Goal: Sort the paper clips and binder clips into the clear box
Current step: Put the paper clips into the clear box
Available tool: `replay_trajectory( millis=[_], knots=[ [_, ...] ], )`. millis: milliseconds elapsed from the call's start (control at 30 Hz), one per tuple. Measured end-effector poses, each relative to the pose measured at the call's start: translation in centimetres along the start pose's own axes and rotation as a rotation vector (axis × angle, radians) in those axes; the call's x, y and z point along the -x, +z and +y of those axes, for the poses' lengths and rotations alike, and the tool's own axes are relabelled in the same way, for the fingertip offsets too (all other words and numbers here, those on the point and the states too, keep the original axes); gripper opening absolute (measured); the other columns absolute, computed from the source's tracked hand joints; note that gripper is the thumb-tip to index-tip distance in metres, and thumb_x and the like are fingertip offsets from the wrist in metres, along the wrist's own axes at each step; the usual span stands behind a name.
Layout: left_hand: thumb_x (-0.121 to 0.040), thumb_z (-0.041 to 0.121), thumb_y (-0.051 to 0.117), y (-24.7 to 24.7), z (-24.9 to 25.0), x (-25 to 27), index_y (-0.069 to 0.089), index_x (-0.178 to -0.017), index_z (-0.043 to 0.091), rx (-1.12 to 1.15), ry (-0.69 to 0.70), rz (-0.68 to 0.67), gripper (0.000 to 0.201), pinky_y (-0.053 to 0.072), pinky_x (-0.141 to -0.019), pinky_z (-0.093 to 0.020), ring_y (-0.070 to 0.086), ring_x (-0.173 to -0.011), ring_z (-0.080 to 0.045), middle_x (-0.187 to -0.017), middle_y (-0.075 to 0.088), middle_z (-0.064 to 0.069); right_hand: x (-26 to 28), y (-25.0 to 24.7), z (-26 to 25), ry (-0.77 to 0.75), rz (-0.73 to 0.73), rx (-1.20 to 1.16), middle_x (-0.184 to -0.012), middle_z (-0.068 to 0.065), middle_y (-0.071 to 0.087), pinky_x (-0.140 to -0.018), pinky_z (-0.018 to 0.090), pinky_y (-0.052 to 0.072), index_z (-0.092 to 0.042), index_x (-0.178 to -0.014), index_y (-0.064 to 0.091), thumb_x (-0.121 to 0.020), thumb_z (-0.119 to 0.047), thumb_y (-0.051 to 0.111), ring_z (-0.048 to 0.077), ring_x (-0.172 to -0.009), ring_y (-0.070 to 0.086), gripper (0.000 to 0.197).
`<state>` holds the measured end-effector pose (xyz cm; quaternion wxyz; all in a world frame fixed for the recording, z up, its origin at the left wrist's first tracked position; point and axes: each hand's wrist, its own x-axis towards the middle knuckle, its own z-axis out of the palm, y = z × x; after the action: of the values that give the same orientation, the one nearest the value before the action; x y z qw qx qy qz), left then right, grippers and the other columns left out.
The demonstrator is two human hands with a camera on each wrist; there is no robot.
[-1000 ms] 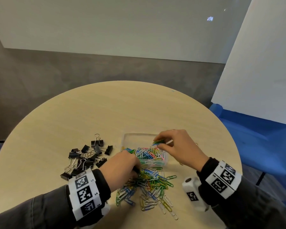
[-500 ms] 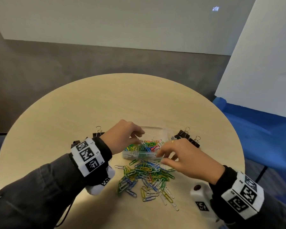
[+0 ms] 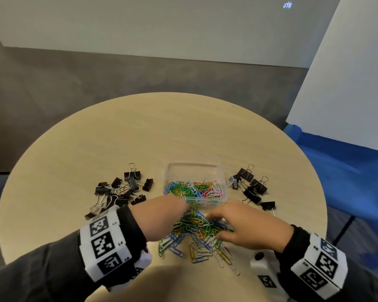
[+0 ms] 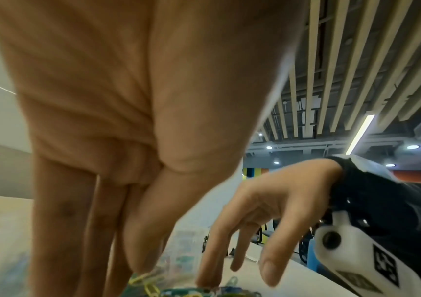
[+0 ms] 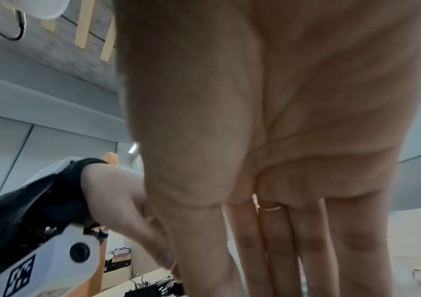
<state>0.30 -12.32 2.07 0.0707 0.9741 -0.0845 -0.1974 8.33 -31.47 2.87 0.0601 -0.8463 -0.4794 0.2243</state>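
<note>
Your left hand (image 3: 162, 216) reaches palm-down into the loose pile of paper clips (image 3: 196, 234) on the worktop (image 3: 140, 138). In the left wrist view its fingers (image 4: 59, 231) point straight down, thumb alongside, tips at the clips; the grip is extended, not curled round anything.

Your right hand (image 3: 244, 225) is on the same pile from the other side. Its fingers (image 5: 275, 241) run straight down with a thin ring on one; the fingertips drop out of that view, but in the left wrist view they are spread and loosely bent, touching the clips. This grip is open too, with nothing pinched that can be seen (blur at the tips).

The pile lies just on your side of the clear box (image 3: 194, 171), touching or nearly touching its near wall. The box already holds a layer of coloured paper clips (image 3: 194, 189), filling its near half.

Black binder clips sit in two groups on the worktop: a larger cluster (image 3: 120, 190) left of the box, and a smaller one (image 3: 251, 186) just right of it. None are in the box.

Both wrists wear white bands with black square markers (image 3: 103, 240), over dark sleeves.
</note>
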Motion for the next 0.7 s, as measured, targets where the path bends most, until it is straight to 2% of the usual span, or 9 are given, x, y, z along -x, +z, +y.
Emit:
replay_trajectory(
  millis=[100, 200, 300, 367, 433, 567, 633, 700],
  knots=[
    [-0.091, -0.001, 0.044, 0.3, 0.3, 0.0, 0.05, -0.13, 0.01, 0.023, 0.024, -0.038, 0.04, 0.044, -0.099, -0.04, 0.052, -0.118, -0.026, -0.127, 0.056, -0.009, -0.1, -0.2, 0.2, 0.021, 0.022, -0.019, -0.128, -0.004, 0.062, -0.094, 0.019, 0.045, -0.022, -0.131, 0.056, -0.091, -0.028, 0.062, 0.008, -0.112, 0.059, 0.041],
    [-0.092, 0.011, 0.054, -0.2, 0.6, 0.0, 0.048, -0.134, 0.013, 0.071, 0.073, -0.041, 0.043, 0.04, -0.101, -0.038, 0.049, -0.121, -0.023, -0.131, 0.053, -0.006, -0.4, 0.1, 0.2, 0.044, 0.072, 0.01, -0.131, -0.004, 0.057, -0.094, 0.023, 0.043, -0.026, -0.135, 0.049, -0.086, -0.036, 0.067, 0.011, -0.115, 0.054, 0.054],
    [-0.084, 0.027, 0.069, -0.5, 0.5, 0.1, 0.041, -0.14, 0.017, 0.093, 0.073, -0.001, 0.064, 0.04, -0.102, -0.037, 0.047, -0.12, -0.021, -0.134, 0.047, -0.003, -0.7, 1.0, 0.1, 0.033, 0.061, 0.031, -0.132, -0.006, 0.05, -0.094, 0.025, 0.043, -0.03, -0.139, 0.041, -0.074, -0.046, 0.075, 0.012, -0.116, 0.048, 0.076],
    [-0.077, 0.034, 0.075, -0.4, 0.7, 0.1, 0.034, -0.145, 0.019, 0.104, 0.063, -0.019, 0.081, 0.041, -0.102, -0.034, 0.046, -0.118, -0.019, -0.133, 0.043, -0.002, -0.9, 1.4, -0.1, 0.029, 0.039, 0.042, -0.133, -0.006, 0.046, -0.094, 0.026, 0.043, -0.028, -0.141, 0.038, -0.071, -0.045, 0.077, 0.013, -0.116, 0.045, 0.082],
    [-0.072, 0.037, 0.079, -0.1, 1.1, -0.1, 0.03, -0.146, 0.018, 0.111, 0.075, -0.018, 0.09, 0.04, -0.101, -0.031, 0.045, -0.116, -0.019, -0.132, 0.04, -0.002, -1.1, 1.5, -0.3, 0.015, 0.047, 0.051, -0.131, -0.005, 0.047, -0.094, 0.025, 0.043, -0.027, -0.14, 0.04, -0.074, -0.039, 0.077, 0.014, -0.115, 0.046, 0.077],
    [-0.067, 0.047, 0.08, 0.9, 1.9, -0.3, 0.035, -0.14, 0.016, 0.011, 0.057, 0.047, 0.092, 0.045, -0.098, -0.033, 0.043, -0.111, -0.019, -0.127, 0.041, -0.002, -1.4, 1.6, -0.6, -0.007, 0.091, 0.034, -0.129, -0.004, 0.055, -0.094, 0.028, 0.048, -0.027, -0.135, 0.048, -0.079, -0.023, 0.074, 0.016, -0.114, 0.054, 0.061],
    [-0.067, 0.05, 0.079, 1.2, 2.1, -0.4, 0.037, -0.138, 0.016, -0.042, 0.03, 0.057, 0.089, 0.048, -0.094, -0.036, 0.045, -0.11, -0.019, -0.125, 0.04, -0.003, -1.5, 1.5, -0.6, -0.015, 0.099, 0.038, -0.122, -0.004, 0.06, -0.083, 0.022, 0.048, -0.028, -0.13, 0.053, -0.081, -0.019, 0.071, 0.016, -0.106, 0.058, 0.052],
    [-0.071, 0.045, 0.077, 1.2, 2.3, -0.4, 0.039, -0.136, 0.017, -0.052, 0.003, 0.066, 0.08, 0.05, -0.091, -0.038, 0.048, -0.109, -0.022, -0.124, 0.042, -0.004, -1.6, 1.2, -0.5, -0.037, 0.118, 0.031, -0.107, -0.004, 0.064, -0.065, 0.01, 0.036, -0.027, -0.122, 0.06, -0.084, -0.015, 0.066, 0.013, -0.09, 0.057, 0.04]
  ],
)
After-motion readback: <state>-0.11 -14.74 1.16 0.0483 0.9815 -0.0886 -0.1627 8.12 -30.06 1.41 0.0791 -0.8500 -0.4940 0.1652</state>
